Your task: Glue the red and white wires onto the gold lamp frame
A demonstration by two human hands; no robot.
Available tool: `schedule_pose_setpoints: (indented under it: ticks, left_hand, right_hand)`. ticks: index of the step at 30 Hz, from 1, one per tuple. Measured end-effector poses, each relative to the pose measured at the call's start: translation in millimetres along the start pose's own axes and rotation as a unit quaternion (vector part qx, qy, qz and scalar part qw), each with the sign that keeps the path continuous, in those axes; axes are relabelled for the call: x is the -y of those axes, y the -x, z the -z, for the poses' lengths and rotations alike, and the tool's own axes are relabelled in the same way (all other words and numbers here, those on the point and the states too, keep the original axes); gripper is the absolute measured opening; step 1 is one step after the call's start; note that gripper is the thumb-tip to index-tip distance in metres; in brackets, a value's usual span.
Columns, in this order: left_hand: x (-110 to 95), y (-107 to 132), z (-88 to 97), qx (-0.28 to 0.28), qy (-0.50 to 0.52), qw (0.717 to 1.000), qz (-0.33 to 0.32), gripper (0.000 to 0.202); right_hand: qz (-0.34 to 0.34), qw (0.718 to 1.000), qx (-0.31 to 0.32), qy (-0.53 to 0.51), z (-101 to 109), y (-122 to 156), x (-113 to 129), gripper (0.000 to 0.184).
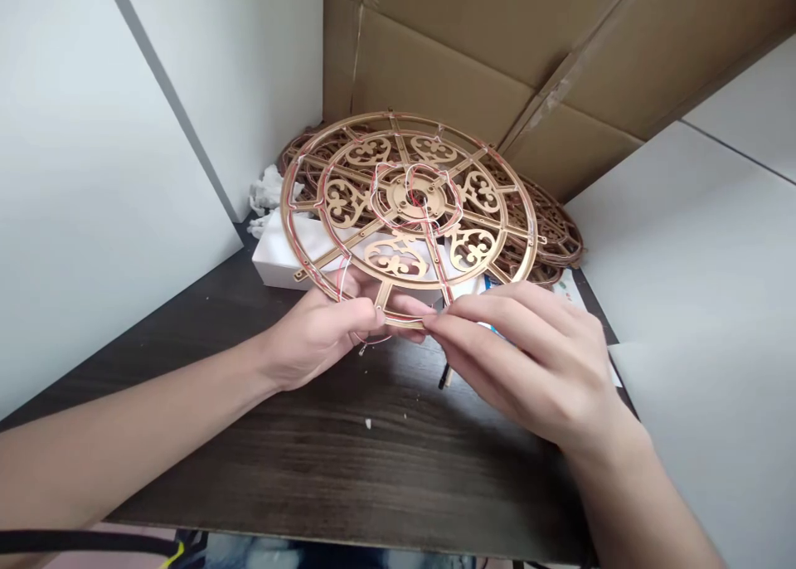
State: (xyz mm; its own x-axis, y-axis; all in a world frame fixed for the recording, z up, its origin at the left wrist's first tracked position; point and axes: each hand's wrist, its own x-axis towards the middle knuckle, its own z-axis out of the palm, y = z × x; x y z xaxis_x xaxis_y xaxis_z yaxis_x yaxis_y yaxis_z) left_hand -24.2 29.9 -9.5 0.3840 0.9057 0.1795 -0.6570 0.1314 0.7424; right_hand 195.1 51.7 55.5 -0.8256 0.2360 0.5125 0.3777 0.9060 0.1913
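Observation:
A round gold openwork metal frame (366, 235) is tilted in front of me, with scroll ornaments between its spokes and rings. Red and white wires (457, 196) loop around its hub and run along a spoke and the outer ring. My left hand (336, 320) grips the near rim, thumb on top and fingers underneath. At the rim just right of that, my right hand (528, 353) pinches with thumb and forefinger where the wires lie; its fingertips partly hide what they hold. A loose wire end hangs below my left hand.
Behind the frame lies a pile of similar brown frames (553, 229), beside a white box (274, 258) and crumpled white material (267, 189). Cardboard (435, 55) and white panels (696, 221) enclose the dark wood tabletop (348, 469). Small white scraps lie near its middle.

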Motion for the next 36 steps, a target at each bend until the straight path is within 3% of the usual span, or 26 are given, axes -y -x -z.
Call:
schedule_pose_setpoints:
  ticks: [5,19,29,36]
  left_hand:
    - [0.7,1.6,-1.8,-0.005,-0.013,1.000,0.016,0.032]
    - [1.1,6.6,-2.9,-0.068,0.004,0.997,0.031,0.029]
    - [-4.2,4.7,-2.0,-0.019,-0.022,0.999,0.016,0.031]
    - [-3.6,2.8,-2.3,-0.025,-0.029,0.999,0.019,0.029]
  right_hand:
    - [0.032,0.999,-0.030,0.019,-4.8,6.3,1.8,0.021]
    - [-0.026,0.999,-0.030,0.013,-12.6,5.4,9.4,0.021]
    - [-0.032,0.996,-0.077,-0.007,-12.6,8.7,4.3,0.018]
    - [-0.021,0.998,-0.055,0.020,-17.1,8.4,6.7,0.023]
